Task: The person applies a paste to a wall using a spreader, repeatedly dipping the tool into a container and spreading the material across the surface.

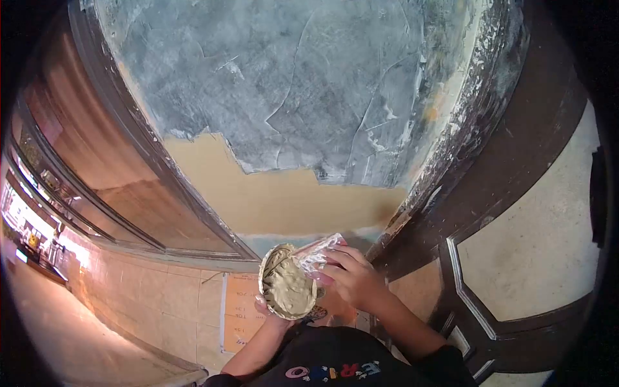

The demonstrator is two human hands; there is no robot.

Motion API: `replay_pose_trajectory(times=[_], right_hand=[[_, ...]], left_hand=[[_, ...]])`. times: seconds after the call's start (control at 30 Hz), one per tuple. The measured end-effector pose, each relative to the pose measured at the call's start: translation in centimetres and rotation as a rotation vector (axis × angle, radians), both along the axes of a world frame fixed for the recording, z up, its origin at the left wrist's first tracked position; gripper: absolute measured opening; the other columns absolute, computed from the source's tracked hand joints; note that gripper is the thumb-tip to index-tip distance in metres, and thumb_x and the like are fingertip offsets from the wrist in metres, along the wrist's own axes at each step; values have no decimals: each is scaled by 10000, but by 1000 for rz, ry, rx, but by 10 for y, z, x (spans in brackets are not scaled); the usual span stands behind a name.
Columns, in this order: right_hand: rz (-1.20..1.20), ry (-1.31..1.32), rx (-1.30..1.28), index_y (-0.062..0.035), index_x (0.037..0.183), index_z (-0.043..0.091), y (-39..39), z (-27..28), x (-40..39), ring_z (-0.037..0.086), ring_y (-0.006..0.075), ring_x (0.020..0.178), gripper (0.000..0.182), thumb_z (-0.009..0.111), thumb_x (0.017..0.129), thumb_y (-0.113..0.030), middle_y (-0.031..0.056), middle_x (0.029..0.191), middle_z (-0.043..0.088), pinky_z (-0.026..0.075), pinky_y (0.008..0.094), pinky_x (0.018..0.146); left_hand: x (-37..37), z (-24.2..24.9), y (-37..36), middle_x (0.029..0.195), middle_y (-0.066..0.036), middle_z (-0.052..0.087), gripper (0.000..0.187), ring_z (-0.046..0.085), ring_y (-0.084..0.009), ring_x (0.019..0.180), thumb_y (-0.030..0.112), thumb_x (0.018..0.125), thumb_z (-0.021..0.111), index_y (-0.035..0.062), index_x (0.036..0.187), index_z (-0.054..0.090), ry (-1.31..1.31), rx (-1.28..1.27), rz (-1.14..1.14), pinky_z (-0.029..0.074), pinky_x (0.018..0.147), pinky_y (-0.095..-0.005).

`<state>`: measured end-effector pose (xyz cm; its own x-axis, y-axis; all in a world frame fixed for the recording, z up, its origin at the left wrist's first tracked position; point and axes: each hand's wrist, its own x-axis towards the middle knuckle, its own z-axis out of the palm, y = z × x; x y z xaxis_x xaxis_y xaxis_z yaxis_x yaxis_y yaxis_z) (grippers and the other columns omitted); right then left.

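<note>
A round bowl (289, 290) of thick beige paste is held up in front of the dark shirt by my left hand (272, 315), whose fingers wrap round its lower left rim. At the bowl's upper right edge, my right hand (348, 274) grips a paste-smeared scraper (316, 253). The scraper's edge touches or hangs just over the paste; which one is hard to tell. Beyond both hands stands a wall panel, with grey-blue mottled plaster (290, 84) above and a smooth beige band (277, 200) below, meeting along a jagged line.
Dark, paint-flecked frames (464, 129) border the panel. At the right is a dark wooden door (516, 284) with pale panels. Glass panes line the left side. An orange sheet with writing (242, 309) lies on the tiled floor (174, 297) below.
</note>
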<state>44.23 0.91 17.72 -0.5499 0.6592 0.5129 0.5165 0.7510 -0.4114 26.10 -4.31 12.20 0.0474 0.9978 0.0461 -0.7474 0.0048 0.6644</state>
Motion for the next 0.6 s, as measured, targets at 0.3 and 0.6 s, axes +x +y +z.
replay_pose_trajectory(times=[0.3,0.6], right_hand=[[-34,32,135,-135,982,648,1,-18,-38,470,314,1096,299,653,683,-130,108,1138,533,415,418,936],[102,54,135,-197,1044,626,-3,5,-68,450,277,1127,415,692,645,-105,57,1175,510,412,397,938]], left_hand=[[-25,3,2,1379,-101,348,1037,387,-295,1230,803,601,483,134,1370,293,-6,25,-24,336,1018,-452],[-66,10,12,1379,-102,347,1042,386,-295,1231,806,598,483,133,1370,292,-16,53,-59,335,1019,-452]])
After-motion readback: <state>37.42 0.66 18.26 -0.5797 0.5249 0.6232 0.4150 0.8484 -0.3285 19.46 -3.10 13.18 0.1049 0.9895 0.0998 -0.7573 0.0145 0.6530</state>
